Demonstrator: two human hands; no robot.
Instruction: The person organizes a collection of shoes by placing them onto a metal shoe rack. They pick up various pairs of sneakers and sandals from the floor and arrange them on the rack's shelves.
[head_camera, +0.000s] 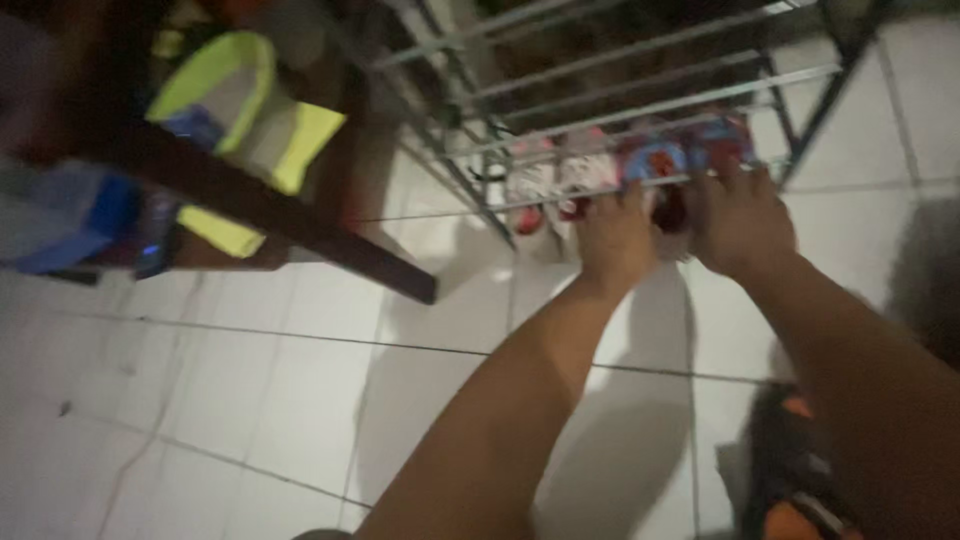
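Observation:
Both my arms reach forward to the bottom shelf of a metal rack. My left hand and my right hand are side by side on a pair of red and blue patterned shoes that rest on the rack's lowest bars. The fingers curl over the shoes' near ends. A white and red pair of shoes stands just left of them on the same shelf. The frame is blurred, so the grip is not sharp.
White tiled floor fills the lower half. A dark wooden bar slants across the upper left, with a yellow-green and white basket and blue items behind it. A dark and orange object lies at the lower right.

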